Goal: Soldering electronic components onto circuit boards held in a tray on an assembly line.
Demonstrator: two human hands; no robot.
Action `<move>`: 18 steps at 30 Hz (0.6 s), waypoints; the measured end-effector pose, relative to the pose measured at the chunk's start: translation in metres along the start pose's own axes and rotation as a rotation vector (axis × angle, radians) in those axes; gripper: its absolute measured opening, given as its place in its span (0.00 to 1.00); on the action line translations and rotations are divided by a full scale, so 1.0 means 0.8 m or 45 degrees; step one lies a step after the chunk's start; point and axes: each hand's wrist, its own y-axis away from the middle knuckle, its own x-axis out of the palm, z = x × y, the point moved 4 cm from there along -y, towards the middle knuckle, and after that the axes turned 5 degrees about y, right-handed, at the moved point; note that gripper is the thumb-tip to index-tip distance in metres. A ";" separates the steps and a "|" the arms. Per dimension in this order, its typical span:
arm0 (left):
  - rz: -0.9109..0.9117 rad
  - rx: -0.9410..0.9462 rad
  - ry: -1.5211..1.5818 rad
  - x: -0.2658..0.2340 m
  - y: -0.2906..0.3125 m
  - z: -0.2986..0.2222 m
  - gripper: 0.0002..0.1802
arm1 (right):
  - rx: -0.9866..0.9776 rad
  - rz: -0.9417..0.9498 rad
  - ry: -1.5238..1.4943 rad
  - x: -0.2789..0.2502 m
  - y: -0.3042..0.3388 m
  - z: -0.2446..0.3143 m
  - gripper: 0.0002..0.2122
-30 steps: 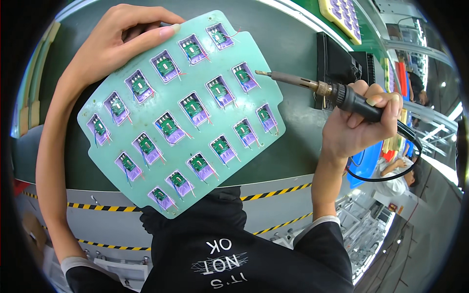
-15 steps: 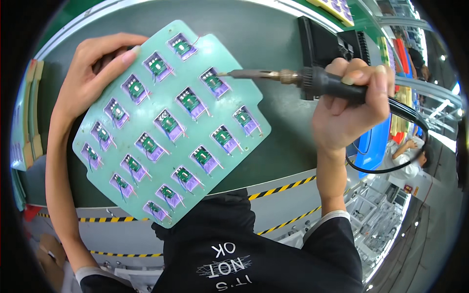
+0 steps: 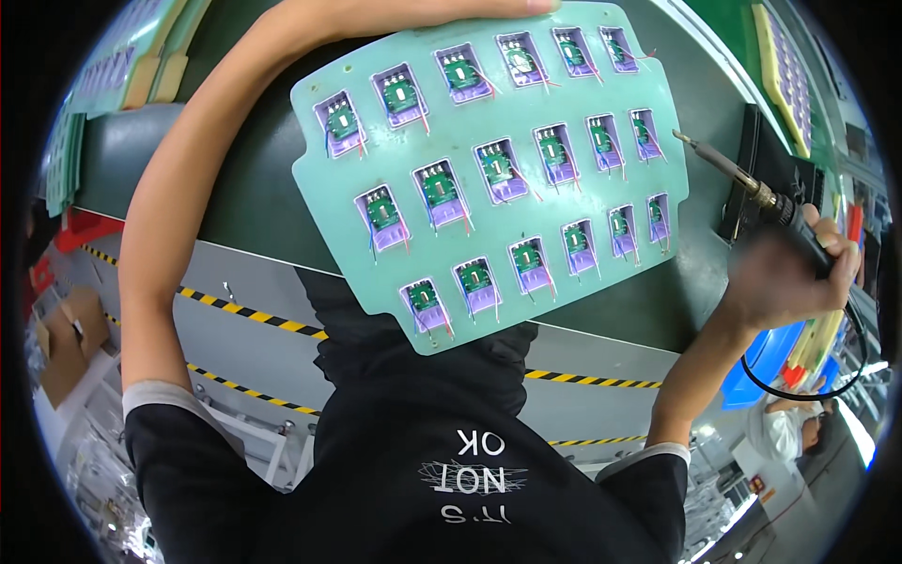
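Over the near edge of a dark green surface, I see a big pale green tray held at a slant, its lower corner reaching past the edge toward the worker's lap. From where I stand I can't tell whether any of it rests on the surface. At its far edge lies the left hand, mostly cut off from view; a fingertip shows along the rim, but how firmly those fingers close I can't tell. The right hand, partly blurred, has its fingers clamped round the handle of a soldering iron, well off to the tray's right. Three rows of six pockets hold purple cases, each with a small green board and thin wires poking out. The iron's tip hangs by the tray's right edge, near the middle row's end pocket yet apart from its board. I'd judge this a pause between touches, with the tray being positioned; another touch would call for a steady tray and a careful aim past the wires.
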 end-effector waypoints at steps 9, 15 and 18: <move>0.006 0.021 -0.069 0.000 0.006 0.001 0.15 | -0.005 -0.047 -0.008 0.003 0.006 0.000 0.14; -0.008 0.049 -0.081 0.004 0.009 0.008 0.16 | 0.011 -0.085 0.001 0.004 0.007 -0.004 0.14; -0.011 0.029 -0.055 0.006 0.010 0.008 0.16 | 0.008 -0.017 -0.046 0.003 0.007 -0.005 0.13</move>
